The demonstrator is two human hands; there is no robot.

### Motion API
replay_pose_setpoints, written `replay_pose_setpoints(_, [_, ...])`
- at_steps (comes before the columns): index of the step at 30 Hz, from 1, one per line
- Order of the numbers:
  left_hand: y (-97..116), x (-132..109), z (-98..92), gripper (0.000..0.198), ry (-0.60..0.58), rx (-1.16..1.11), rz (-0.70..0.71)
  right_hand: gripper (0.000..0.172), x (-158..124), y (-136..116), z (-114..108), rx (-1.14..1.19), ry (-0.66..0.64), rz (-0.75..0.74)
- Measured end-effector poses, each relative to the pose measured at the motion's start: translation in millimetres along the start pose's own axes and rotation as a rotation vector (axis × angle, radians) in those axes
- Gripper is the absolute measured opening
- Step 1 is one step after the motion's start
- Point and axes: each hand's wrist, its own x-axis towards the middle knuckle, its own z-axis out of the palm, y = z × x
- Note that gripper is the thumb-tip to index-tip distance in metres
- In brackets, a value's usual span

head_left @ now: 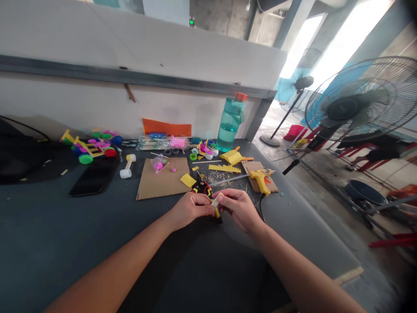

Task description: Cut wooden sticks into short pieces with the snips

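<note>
My left hand [192, 211] and my right hand [239, 208] meet over the dark table. Between their fingertips they pinch small pale sticks [216, 200]. Just behind and below the hands lie pliers [202, 187] with black, red and yellow parts, partly hidden by my fingers. A yellow glue gun [261, 179] rests on a cardboard piece [275, 189] to the right. To the left, a larger cardboard sheet [153, 187] carries a small plastic bag [158, 163] and a yellow square [188, 180] at its edge.
A teal bottle [230, 124] stands at the back. Colourful wheeled models [94, 150] and a black phone [94, 177] are at the left. A white-capped piece [128, 167] lies beside the phone. Yellow strips [224, 168] and crumbs lie behind the pliers. A fan [345, 108] stands beyond the table's right edge.
</note>
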Motion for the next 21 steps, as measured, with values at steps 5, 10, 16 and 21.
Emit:
replay_pose_setpoints(5, [-2.4, 0.7, 2.7, 0.023, 0.026, 0.053, -0.021, 0.018, 0.2, 1.1, 0.4, -0.097, 0.066, -0.05])
replay_pose_setpoints(10, [-2.6, 0.6, 5.6, 0.028, 0.052, 0.13, -0.033, 0.018, -0.4, -1.1, 0.1, -0.197, 0.122, -0.11])
replay_pose_setpoints(16, [5.5, 1.2, 14.0, 0.035, 0.08, -0.078, -0.07, 0.017, 0.1, 0.4, -1.4, -0.317, 0.152, -0.133])
replay_pose_setpoints(21, [8.1, 2.1, 24.4, 0.038, 0.165, -0.184, -0.175, 0.015, -1.3, 2.2, -1.4, -0.527, 0.192, -0.26])
